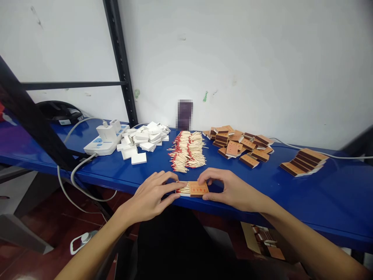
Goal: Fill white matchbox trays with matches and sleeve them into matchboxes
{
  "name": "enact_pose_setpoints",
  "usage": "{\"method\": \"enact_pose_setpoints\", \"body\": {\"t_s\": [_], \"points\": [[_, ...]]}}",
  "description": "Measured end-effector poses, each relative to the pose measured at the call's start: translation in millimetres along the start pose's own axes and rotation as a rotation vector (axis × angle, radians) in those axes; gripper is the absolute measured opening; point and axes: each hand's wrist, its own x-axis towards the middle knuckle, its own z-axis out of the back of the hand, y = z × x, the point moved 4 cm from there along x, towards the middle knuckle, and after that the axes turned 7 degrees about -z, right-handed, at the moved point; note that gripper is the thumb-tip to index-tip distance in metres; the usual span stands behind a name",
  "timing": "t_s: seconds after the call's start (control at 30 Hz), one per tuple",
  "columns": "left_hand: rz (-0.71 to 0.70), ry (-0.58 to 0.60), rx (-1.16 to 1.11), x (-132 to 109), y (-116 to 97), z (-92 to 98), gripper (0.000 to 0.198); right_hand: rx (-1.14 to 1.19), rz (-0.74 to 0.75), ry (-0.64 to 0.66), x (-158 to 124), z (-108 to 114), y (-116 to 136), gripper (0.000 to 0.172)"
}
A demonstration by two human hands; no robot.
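At the front edge of the blue table lies a matchbox, its brown printed sleeve (199, 188) partly over a white tray filled with matches (184, 189). My left hand (157, 190) is closed on the tray's left end, with fingertips along its sides and over the matches. Thumb and fingers of my right hand (225, 188) grip the sleeve from the right. Just behind the box is a heap of loose red-tipped matches (189, 151). White empty trays (147, 138) are piled to the left of it, and brown sleeves (233, 140) to the right.
A stack of matchboxes (304, 162) leans on the right side of the table. To the left are a white power strip (101, 146), grey cables and a black shelf post (122, 62). A cardboard box (252, 239) holding more matchboxes sits below the table.
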Motion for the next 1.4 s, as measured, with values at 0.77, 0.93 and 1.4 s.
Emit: {"method": "enact_pose_setpoints", "body": {"t_s": [0.77,0.93,1.4], "points": [[0.186,-0.152,-0.155,-0.9,15.6,-7.7,0.053,-0.223,0.234,0.183,7.3,-21.1,39.3,0.034],[0.198,-0.145,-0.147,0.5,14.7,-6.2,0.061,-0.316,0.244,0.256,15.9,-22.6,38.2,0.023],[0.040,-0.248,-0.012,-1.6,13.7,-2.5,0.043,-0.324,-0.027,0.010,-41.2,22.1,6.7,0.020]]}}
